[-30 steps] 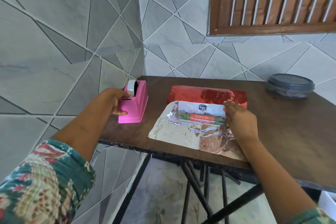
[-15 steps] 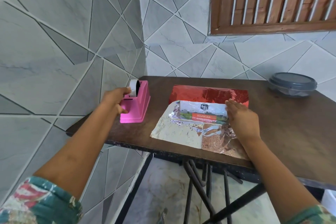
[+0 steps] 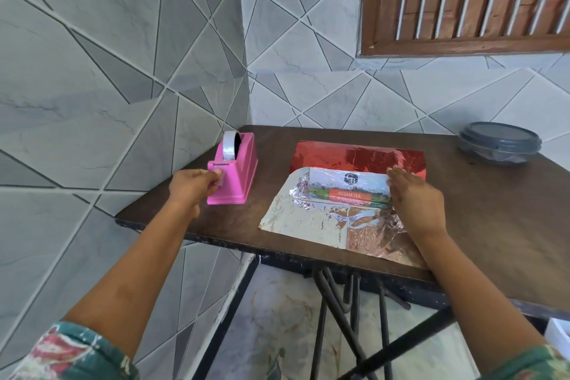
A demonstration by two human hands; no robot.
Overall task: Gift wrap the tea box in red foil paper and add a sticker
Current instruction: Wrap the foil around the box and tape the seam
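The tea box [image 3: 347,187], white with an orange ASSAM TEA label, lies on the foil paper [image 3: 308,222], whose silver side faces up. The far edge of the paper is folded over and shows its red side [image 3: 357,157]. My right hand [image 3: 413,197] rests flat with straight fingers on the box's right end. A pink tape dispenser [image 3: 239,170] stands left of the paper. My left hand [image 3: 192,183] pinches the free end of tape at the dispenser's front cutter.
A dark grey lidded container [image 3: 499,142] sits at the table's far right. The brown table [image 3: 478,213] stands in a tiled corner, walls close on the left and behind. A wooden shutter hangs above. The table's front edge runs just below the paper.
My left hand has slid from the dispenser's side to its front cutter and now pinches the tape end. My right hand has stayed on the box.
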